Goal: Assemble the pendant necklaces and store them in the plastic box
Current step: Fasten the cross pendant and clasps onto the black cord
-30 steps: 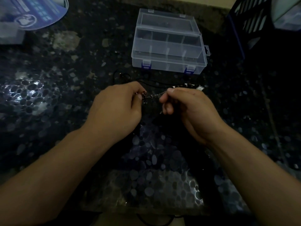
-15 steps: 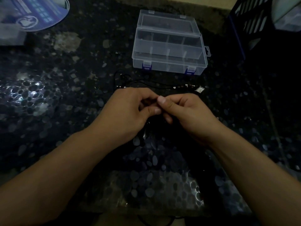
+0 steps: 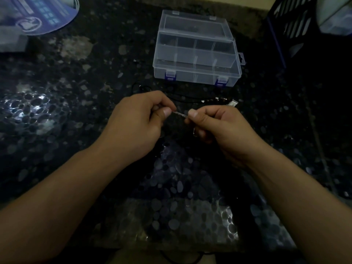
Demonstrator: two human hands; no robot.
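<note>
A short stretch of thin silver chain (image 3: 180, 114) runs between my two hands above the dark speckled table. My left hand (image 3: 137, 124) pinches its left end between thumb and forefinger. My right hand (image 3: 215, 124) pinches the right end, and a small loop of chain (image 3: 194, 131) hangs below its fingers. Behind my hands a black cord necklace (image 3: 182, 96) with small metal end pieces (image 3: 221, 100) lies on the table. The clear plastic box (image 3: 196, 52) with blue latches stands farther back, its lid down, with dividers visible inside.
A blue slatted crate (image 3: 297, 29) stands at the back right. At the back left lie a round blue printed sheet (image 3: 43, 14) and a pale box (image 3: 11, 40). The table's front edge (image 3: 171, 248) runs just below my forearms.
My hands, which met fingertip to fingertip half a second ago, have drawn apart, and the chain is now stretched between them.
</note>
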